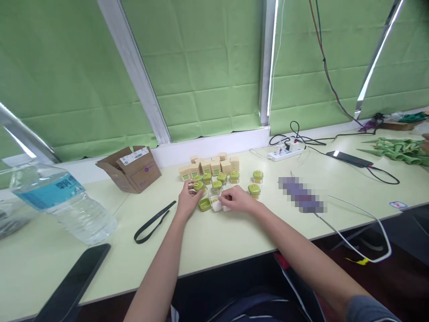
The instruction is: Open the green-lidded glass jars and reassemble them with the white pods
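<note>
My left hand (188, 199) curls its thumb and fingers around a small clear jar with a green lid (199, 186). To the right, the fingers of my right hand (237, 198) are pinched together beside a small white piece (216, 205); what they hold is hidden. Between the hands, an open green lid or cup (204, 205) rests on the table. More green-lidded jars stand just behind, among them one at the centre (217, 186). Two others, a front jar (254, 190) and a back jar (258, 176), stand to the right of my right hand.
Small cardboard boxes (226, 167) are grouped behind the jars. An open carton (134, 172), black strap (150, 223), water bottle (67, 201) and dark phone (75, 281) lie leftward. A power strip (284, 154), another phone (349, 158) and a white cable (368, 212) are rightward.
</note>
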Available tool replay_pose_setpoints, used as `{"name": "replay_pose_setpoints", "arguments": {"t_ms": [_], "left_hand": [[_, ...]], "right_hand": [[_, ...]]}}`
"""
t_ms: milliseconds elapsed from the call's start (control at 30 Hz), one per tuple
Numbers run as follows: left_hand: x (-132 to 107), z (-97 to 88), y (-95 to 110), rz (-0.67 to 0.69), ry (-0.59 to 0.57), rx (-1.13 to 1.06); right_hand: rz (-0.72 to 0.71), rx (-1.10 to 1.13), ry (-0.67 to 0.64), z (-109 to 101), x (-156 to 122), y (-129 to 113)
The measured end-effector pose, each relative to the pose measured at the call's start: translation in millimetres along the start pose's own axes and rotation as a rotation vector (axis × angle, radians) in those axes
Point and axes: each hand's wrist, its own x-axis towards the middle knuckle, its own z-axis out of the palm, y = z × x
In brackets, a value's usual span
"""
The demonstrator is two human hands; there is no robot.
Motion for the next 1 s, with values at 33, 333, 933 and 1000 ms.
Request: {"name": "replay_pose_setpoints", "arguments": {"t_ms": [33,333,933,1000], "left_hand": [[-1,0.4,3,0.005,0.004,-0.047],[-23,17.2,32,0.136,-0.134,-0.385],[-33,21.2,32,0.079,-0.162,-0.484],[-34,22.1,32,0.131,-0.141,-0.432]], "right_hand": [[0.008,-0.006,0.011,0,0,1],[0.061,-0.1,0.277,-5,2,5],[-0.064,0.043,0.157,-2,0,0],[-0.072,0.042,0.146,-2,0,0]]}}
